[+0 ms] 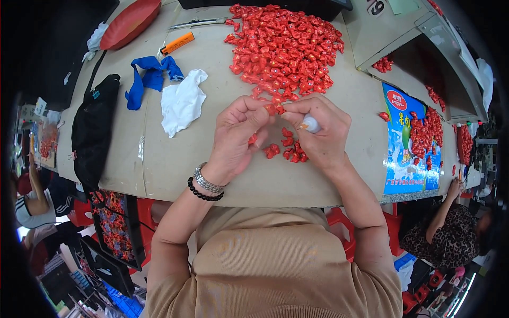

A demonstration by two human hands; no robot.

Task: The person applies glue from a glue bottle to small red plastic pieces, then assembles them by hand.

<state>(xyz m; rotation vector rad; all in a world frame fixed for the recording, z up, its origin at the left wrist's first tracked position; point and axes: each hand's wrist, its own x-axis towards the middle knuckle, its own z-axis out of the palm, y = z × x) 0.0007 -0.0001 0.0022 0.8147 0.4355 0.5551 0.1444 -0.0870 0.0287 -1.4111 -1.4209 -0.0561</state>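
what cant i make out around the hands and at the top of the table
All in the head view:
Held red piece: its full shape, partly covered by the left hand and right hand.
White bottle-like item: its full length, partly hidden by the right hand.
Red heap: an exact count, as its pieces are small and overlap.
Black bin: its upper part, cut off by the top edge.

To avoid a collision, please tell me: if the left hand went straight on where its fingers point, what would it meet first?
Probably the right hand, just beyond the small red piece in the left hand; from this single view, depth is unclear.
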